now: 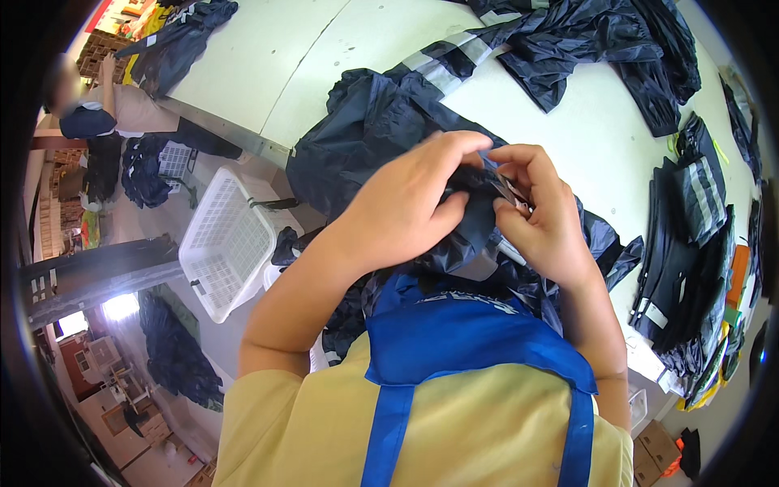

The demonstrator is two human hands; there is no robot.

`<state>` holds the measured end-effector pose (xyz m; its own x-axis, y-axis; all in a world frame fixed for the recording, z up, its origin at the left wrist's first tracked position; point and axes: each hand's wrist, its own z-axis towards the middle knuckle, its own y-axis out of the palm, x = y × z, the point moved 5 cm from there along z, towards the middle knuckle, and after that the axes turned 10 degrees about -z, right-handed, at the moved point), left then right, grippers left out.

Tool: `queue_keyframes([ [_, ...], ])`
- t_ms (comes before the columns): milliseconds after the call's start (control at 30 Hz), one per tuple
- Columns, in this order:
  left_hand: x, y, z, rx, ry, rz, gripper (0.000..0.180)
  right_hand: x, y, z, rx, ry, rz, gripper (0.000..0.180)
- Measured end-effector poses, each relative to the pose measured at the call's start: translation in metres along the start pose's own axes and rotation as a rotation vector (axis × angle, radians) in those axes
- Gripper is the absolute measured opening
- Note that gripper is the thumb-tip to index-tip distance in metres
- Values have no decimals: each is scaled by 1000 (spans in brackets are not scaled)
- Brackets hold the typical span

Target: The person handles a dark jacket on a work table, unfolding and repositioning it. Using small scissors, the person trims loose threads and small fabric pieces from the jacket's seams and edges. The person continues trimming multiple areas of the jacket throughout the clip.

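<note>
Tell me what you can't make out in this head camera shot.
- Small flat piece pinched at the dark navy waterproof garment: mostly covered by the right hand and left hand.
- Stack of folded dark garments with grey stripes: its lower end is squeezed and bent at the fisheye rim.
- Person at top left: blurred, cut off by the edge.

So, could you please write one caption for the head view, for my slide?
Both hands, left hand and right hand, pinch a dark navy garment over a white table.
</note>
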<state>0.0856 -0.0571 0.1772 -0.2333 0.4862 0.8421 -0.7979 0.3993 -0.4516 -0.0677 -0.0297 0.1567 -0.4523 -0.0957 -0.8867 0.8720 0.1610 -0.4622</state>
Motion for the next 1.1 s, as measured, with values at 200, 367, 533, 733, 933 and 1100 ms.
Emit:
queue_keyframes([
  [200, -18, 21, -1, -75, -242, -256, 23, 20, -20, -11, 87, -35, -154, 29],
  [367, -21, 37, -6, -153, -493, -682, 17, 37, -22, -23, -132, 308, 513, 15],
  [533, -26, 42, -7, -92, -570, -946, 10, 34, -20, -26, -91, 172, 443, 13],
  [733, -22, 38, -2, -4, -533, -1044, 11, 30, -21, -26, -4, 73, 355, 12],
  [933, -10, 36, -5, -93, -480, -897, 15, 5, -36, -31, 136, -83, -16, 19],
  [1100, -7, 38, -4, -27, -366, -722, 28, -7, -37, -33, 245, -214, -281, 21],
])
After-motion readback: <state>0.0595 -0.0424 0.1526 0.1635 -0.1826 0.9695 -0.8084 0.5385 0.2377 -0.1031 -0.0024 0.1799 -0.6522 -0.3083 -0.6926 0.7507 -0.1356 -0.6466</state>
